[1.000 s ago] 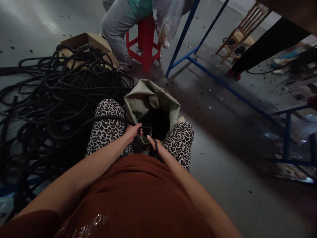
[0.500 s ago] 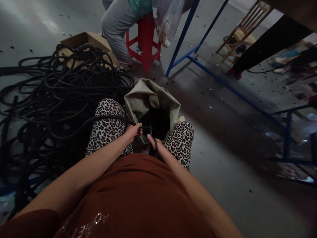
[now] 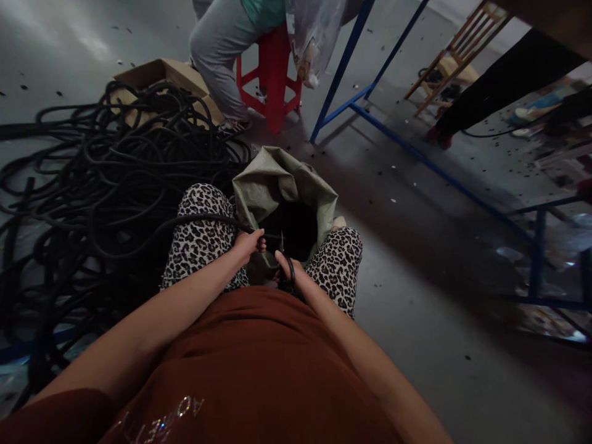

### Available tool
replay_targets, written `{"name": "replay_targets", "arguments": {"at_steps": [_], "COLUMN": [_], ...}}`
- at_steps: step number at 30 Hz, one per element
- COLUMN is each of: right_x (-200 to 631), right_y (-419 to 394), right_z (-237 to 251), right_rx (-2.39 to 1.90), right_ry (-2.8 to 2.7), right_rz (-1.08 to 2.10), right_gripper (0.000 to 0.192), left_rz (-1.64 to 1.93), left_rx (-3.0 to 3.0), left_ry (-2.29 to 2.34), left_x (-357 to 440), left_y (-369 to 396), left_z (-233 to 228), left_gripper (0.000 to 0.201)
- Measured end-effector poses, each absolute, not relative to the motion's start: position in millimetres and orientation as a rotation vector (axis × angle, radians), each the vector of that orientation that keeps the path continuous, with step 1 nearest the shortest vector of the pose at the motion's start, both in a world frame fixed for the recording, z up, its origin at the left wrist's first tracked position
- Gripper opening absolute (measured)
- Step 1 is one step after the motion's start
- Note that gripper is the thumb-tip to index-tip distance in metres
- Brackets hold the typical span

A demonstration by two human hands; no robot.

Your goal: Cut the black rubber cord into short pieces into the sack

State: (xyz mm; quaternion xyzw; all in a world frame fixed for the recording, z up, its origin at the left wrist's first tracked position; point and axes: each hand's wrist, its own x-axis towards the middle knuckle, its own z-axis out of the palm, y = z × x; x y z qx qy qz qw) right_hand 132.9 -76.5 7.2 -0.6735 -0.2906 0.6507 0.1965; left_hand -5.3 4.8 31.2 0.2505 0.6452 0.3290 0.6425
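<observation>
I sit with a grey-green woven sack (image 3: 277, 185) standing open between my knees. My left hand (image 3: 248, 243) grips a black rubber hose (image 3: 203, 220) that runs over my left thigh from a big tangled heap (image 3: 97, 179) on the floor. The hose end points over the sack's dark mouth. My right hand (image 3: 289, 275) is closed on black-handled scissors (image 3: 283, 256), whose blades point up at the hose just right of my left hand.
Another person in grey trousers sits on a red stool (image 3: 272, 77) ahead, beside a cardboard box (image 3: 161, 77) and a hanging plastic bag (image 3: 312, 37). Blue metal frame legs (image 3: 416, 160) cross the floor at right. A wooden chair (image 3: 456, 55) stands far right.
</observation>
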Motion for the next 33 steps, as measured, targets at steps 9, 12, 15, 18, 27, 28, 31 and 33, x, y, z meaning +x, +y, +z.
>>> {"name": "replay_targets", "arguments": {"at_steps": [9, 12, 15, 18, 27, 28, 31, 33], "right_x": [132, 132, 133, 133, 132, 132, 132, 133], "right_y": [-76, -75, -76, -76, -75, -75, -75, -75], "right_z": [3, 3, 3, 5, 17, 17, 15, 13], "right_rx": [-1.885, -1.882, -1.874, -1.88, -1.994, -2.005, -2.021, -2.031], "right_ry": [-0.788, -0.78, -0.823, -0.847, -0.838, -0.851, -0.885, -0.897], "right_rz": [1.815, 1.815, 1.792, 1.771, 1.725, 1.719, 1.701, 1.693], "right_gripper": [0.053, 0.052, 0.051, 0.051, 0.052, 0.053, 0.052, 0.052], "left_rz": [0.728, 0.719, 0.71, 0.699, 0.716, 0.716, 0.715, 0.719], "left_rx": [0.611, 0.612, 0.614, 0.604, 0.574, 0.568, 0.56, 0.569], "left_ry": [1.464, 1.474, 1.475, 1.484, 1.458, 1.459, 1.46, 1.45], "left_x": [-6, -6, -5, -5, -4, -4, -4, -4], "left_y": [3, 3, 3, 3, 3, 3, 3, 3], "left_z": [32, 34, 35, 35, 34, 34, 32, 31], "left_gripper": [0.015, 0.014, 0.013, 0.013, 0.016, 0.017, 0.018, 0.019]}}
